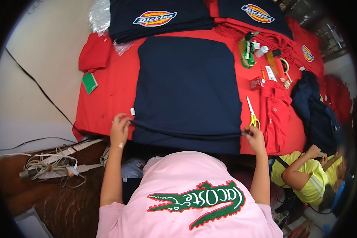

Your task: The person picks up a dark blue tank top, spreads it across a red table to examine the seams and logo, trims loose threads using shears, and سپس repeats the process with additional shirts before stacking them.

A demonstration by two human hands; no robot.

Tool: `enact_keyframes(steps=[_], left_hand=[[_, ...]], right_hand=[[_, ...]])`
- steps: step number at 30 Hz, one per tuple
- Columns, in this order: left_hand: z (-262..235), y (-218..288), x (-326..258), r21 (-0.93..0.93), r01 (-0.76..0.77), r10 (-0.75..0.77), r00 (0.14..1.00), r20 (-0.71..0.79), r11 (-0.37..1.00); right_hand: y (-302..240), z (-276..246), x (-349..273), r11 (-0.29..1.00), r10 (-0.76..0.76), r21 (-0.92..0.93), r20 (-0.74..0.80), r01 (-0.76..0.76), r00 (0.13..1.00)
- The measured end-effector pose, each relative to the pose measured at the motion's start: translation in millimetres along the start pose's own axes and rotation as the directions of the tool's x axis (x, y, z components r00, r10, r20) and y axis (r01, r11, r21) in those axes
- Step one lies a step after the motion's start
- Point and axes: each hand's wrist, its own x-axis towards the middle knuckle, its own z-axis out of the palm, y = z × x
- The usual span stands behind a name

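A wide navy fabric piece lies flat before me on the red-covered table. Its near edge is lifted into a long fold, with more navy cloth showing beneath and hanging to the table's front edge. My left hand pinches the fold's left end, close to a small white tag. At the opposite end, my right hand is closed on the same edge, its fingertips partly hidden. Just beyond that hand lie scissors with yellow handles.
Stacked navy garments with printed emblems line the table's far side. A green tape dispenser and small supplies stand at right, near a folded red garment. A person in yellow sits at lower right. Coiled cables lie at left.
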Motion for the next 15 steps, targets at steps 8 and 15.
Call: enact_keyframes(steps=[8, 15], left_hand=[[25.3, 56.5, 135.3, 0.001, -0.078, 0.076, 0.977, -0.201, 0.997], [142.2, 147.9, 70.1, 0.029, -0.466, 0.446, 0.862, 0.242, 0.884]], right_hand=[[-20.8, 17.1, 119.5, 0.983, 0.073, 0.177, -0.595, 0.042, 0.8], [-116.4, 167.1, 86.3, 0.825, -0.529, 0.029, -0.314, 0.565, 0.788]])
